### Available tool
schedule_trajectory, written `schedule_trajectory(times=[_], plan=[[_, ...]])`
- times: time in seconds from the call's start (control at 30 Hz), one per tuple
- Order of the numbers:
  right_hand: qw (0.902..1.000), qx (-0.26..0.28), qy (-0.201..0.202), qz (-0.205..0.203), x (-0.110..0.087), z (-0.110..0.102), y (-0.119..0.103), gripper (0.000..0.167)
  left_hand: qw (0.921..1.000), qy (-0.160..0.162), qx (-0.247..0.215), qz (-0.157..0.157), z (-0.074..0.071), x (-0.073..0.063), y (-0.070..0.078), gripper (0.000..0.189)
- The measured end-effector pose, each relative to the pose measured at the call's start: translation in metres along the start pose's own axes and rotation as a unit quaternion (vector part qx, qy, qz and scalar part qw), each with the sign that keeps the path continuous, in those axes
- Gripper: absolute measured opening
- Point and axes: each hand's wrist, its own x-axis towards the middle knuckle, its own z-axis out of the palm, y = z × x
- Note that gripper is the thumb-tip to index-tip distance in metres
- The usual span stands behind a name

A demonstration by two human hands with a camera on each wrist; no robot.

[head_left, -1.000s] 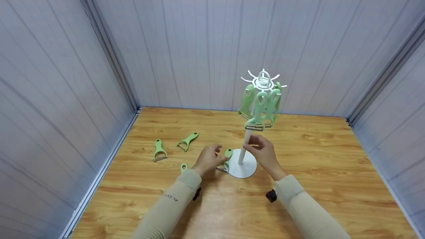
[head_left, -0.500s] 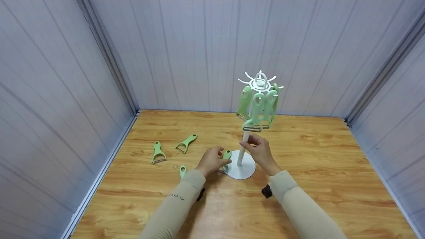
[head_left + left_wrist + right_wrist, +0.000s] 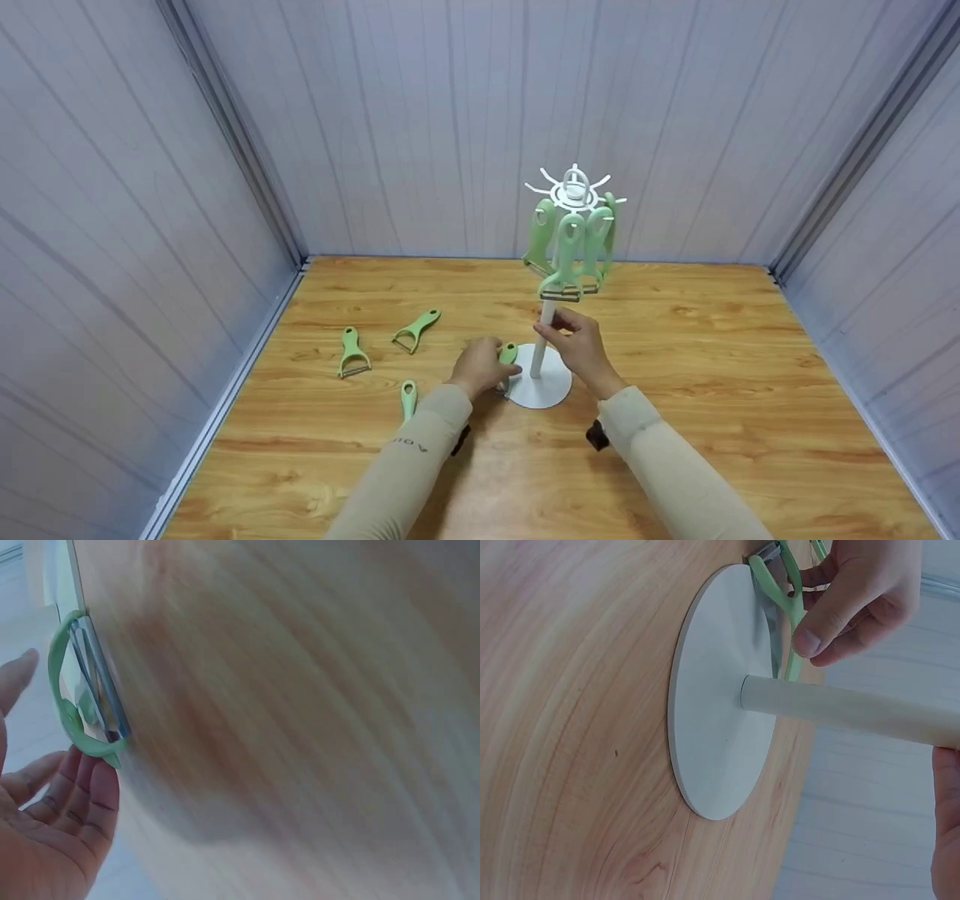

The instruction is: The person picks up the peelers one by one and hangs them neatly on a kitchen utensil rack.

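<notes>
My right hand (image 3: 583, 346) pinches the white pole (image 3: 538, 356) of a rotary hook stand between thumb and fingers. Close by on the left, my left hand (image 3: 484, 366) is at a green peeler (image 3: 509, 352) beside the stand's round white base (image 3: 720, 712). In the left wrist view, the fingertips (image 3: 101, 778) touch the side of this peeler's head, while a gap shows between the thumb and the peeler. Several green peelers (image 3: 568, 251) hang from hooks on the white hook ring (image 3: 574, 196) at the top.
Three more green peelers lie on the wooden table: a peeler (image 3: 351, 352) at far left, another peeler (image 3: 417, 330) behind, and a third peeler (image 3: 408, 397) partly under the left sleeve (image 3: 427, 450). Panelled walls (image 3: 390, 127) enclose the table.
My left hand has moved slightly rightward and closer over the peeler by the base, covering more of its blade end. The right hand keeps its hold on the pole. The head view has shifted slightly.
</notes>
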Motion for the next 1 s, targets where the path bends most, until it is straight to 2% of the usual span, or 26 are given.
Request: schedule_trajectory(times=[0.17,0.27,0.5,0.6,0.73,0.93,1.0], plan=[[1.0,0.005,0.002,-0.005,-0.002,0.002,0.003,0.015,0.9994,-0.008,0.014,-0.032,0.002,0.002,0.0,0.047],[0.9999,0.013,0.005,-0.01,-0.002,0.003,0.004,0.013,0.9991,-0.01,0.016,-0.037,0.0,0.002,0.0,0.036],[0.9997,0.01,0.016,-0.013,-0.002,0.004,0.003,0.015,0.9991,-0.016,0.026,-0.028,-0.009,0.0,0.0,0.008],[0.9996,0.016,0.02,-0.014,-0.002,0.005,0.003,0.018,0.9993,-0.01,0.031,-0.019,-0.013,0.0,-0.002,0.003],[0.9996,0.02,0.014,-0.012,-0.002,0.006,0.005,0.02,0.9996,0.006,0.027,-0.006,-0.021,-0.003,-0.005,0.005],[0.9996,0.015,0.017,-0.014,-0.002,0.005,0.006,0.021,0.9997,0.022,0.004,0.012,-0.039,-0.008,-0.001,0.037],[0.9997,0.013,0.015,-0.016,-0.002,0.005,0.006,0.021,0.9993,0.032,0.002,0.018,-0.046,-0.009,0.001,0.039]])
